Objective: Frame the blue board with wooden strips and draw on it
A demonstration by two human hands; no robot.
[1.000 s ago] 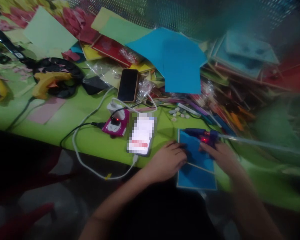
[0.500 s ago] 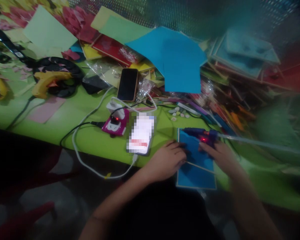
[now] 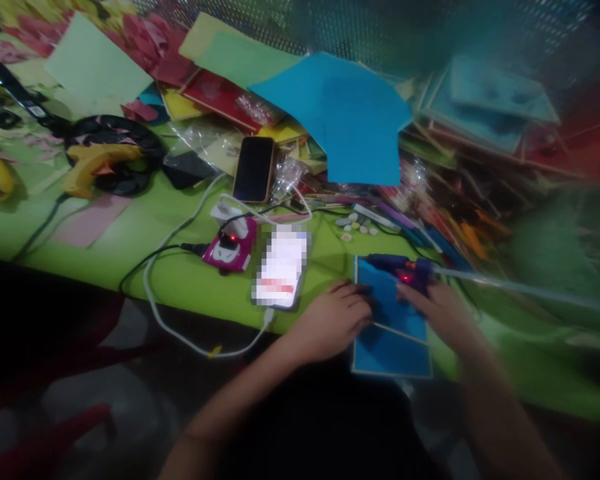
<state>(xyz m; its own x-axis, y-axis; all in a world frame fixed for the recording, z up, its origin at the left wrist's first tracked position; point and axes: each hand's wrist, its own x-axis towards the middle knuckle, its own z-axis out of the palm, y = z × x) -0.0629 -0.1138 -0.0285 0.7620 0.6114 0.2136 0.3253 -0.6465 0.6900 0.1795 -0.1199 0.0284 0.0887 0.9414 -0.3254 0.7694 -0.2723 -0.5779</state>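
Observation:
A blue card [image 3: 391,347] lies at the near edge of the green table [image 3: 190,277], partly hanging over it. My left hand [image 3: 333,320] rests on the card's left edge with its fingers curled and pressed down on it. My right hand [image 3: 443,310] is closed round a dark blue glue gun [image 3: 405,270] with a small red light, its nozzle pointing left over the top of the card. A glue stick [image 3: 520,288] pokes out to the right behind the gun.
A lit phone [image 3: 280,268] on a white cable lies left of the card, beside a pink power strip [image 3: 229,248]. A dark phone [image 3: 254,169], a yellow glue gun [image 3: 97,163], small pebbles [image 3: 357,225] and heaps of coloured paper [image 3: 350,120] fill the table behind.
Almost nothing has moved. The view has drifted very slightly; both hands stay on the card and the glue gun.

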